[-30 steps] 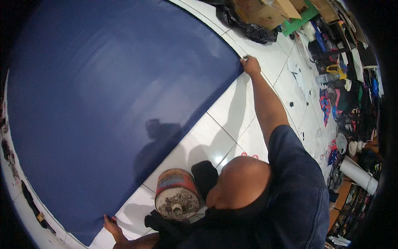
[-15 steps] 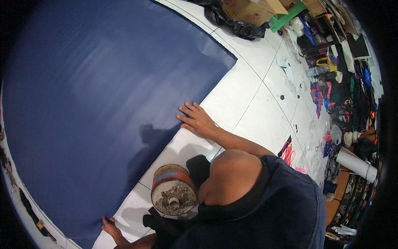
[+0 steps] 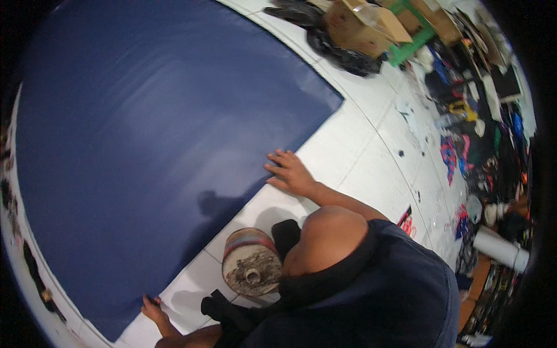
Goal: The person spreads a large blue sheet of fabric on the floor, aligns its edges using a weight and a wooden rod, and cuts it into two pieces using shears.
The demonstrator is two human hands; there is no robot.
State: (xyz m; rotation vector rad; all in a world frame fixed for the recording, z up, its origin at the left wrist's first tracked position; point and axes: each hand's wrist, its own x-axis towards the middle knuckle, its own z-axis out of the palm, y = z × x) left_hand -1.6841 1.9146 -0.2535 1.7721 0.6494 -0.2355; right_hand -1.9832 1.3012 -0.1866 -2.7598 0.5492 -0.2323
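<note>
A broad dark-blue sheet (image 3: 145, 145) lies spread over the floor, its surface smooth and slightly shiny. My right hand (image 3: 293, 173) rests flat on its near edge, fingers spread over the blue. Farther along the same edge, at the lower left, my left hand (image 3: 154, 312) has its fingers curled and the sheet's border between them. Between my arms, close to my body, stands a round drum-like block (image 3: 249, 272). It has a rough grey top, a short hollow stub in the middle and worn red and blue sides.
White tiles (image 3: 354, 156) border the sheet on the right. Cardboard boxes (image 3: 357, 29), black plastic bags (image 3: 342, 55) and a green frame (image 3: 412, 40) stand at the top. Mixed clutter and a white roll (image 3: 500, 248) line the right side; small scraps dot the floor.
The view has shifted a little, so sheet, block and boxes appear farther right. My right hand stays spread on the edge; my left stays at the sheet's lower border.
</note>
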